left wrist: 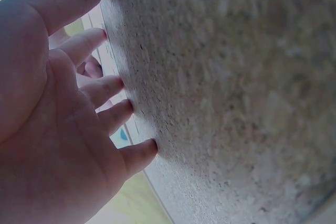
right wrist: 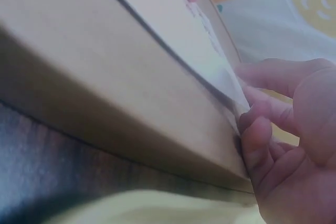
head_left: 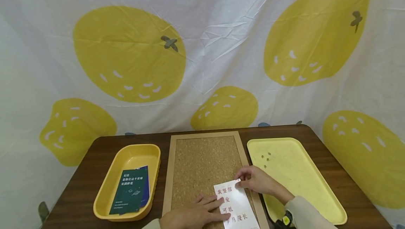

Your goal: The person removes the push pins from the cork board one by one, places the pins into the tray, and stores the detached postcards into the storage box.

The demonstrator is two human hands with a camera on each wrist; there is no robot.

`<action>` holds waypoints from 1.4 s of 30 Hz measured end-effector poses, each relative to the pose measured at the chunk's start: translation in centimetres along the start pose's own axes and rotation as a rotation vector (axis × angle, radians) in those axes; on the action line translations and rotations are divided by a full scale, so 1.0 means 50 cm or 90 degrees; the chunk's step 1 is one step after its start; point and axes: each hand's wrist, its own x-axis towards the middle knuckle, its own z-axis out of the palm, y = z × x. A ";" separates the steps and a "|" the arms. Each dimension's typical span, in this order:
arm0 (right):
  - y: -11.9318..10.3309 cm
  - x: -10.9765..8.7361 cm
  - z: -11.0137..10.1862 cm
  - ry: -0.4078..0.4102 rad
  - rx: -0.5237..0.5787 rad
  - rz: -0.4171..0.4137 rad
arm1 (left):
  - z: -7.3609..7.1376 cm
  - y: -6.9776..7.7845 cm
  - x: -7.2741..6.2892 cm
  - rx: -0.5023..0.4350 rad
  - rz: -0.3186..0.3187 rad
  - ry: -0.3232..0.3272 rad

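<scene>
A white card (head_left: 237, 204) with red Chinese characters lies over the lower right of a wood-framed corkboard (head_left: 202, 158). With spread, fairly straight fingers, my left hand (head_left: 193, 215) presses the card's left side; in the left wrist view its fingertips (left wrist: 149, 148) reach the board's surface. At the card's upper right corner, beside the frame, my right hand (head_left: 257, 180) pinches with thumb and forefinger. The right wrist view shows the card's corner (right wrist: 228, 87) at those fingers, slightly raised from the frame. Whether a pin sits between the fingertips I cannot tell.
Right of the board, a pale yellow tray (head_left: 307, 176) carries several small brass-coloured pins (head_left: 268, 159). At left, a yellow plastic basin (head_left: 104, 190) holds a dark green card (head_left: 126, 195) over a blue one (head_left: 146, 194). A lemon-print cloth (head_left: 215, 60) hangs behind the brown table (head_left: 79, 183).
</scene>
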 end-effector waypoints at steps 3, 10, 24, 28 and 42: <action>-0.004 0.003 0.001 0.007 -0.023 -0.013 | 0.000 -0.001 0.000 0.003 0.000 0.003; -0.005 0.007 0.011 0.009 -0.043 -0.005 | -0.001 0.000 0.001 -0.001 -0.008 -0.002; -0.002 0.008 0.012 -0.072 0.149 0.029 | -0.002 0.003 0.000 -0.012 -0.008 -0.004; -0.003 0.006 0.011 -0.072 0.136 0.028 | 0.000 0.001 -0.004 -0.022 -0.001 -0.002; -0.002 0.004 0.008 -0.093 0.114 -0.016 | 0.005 -0.005 -0.002 -0.064 -0.003 0.005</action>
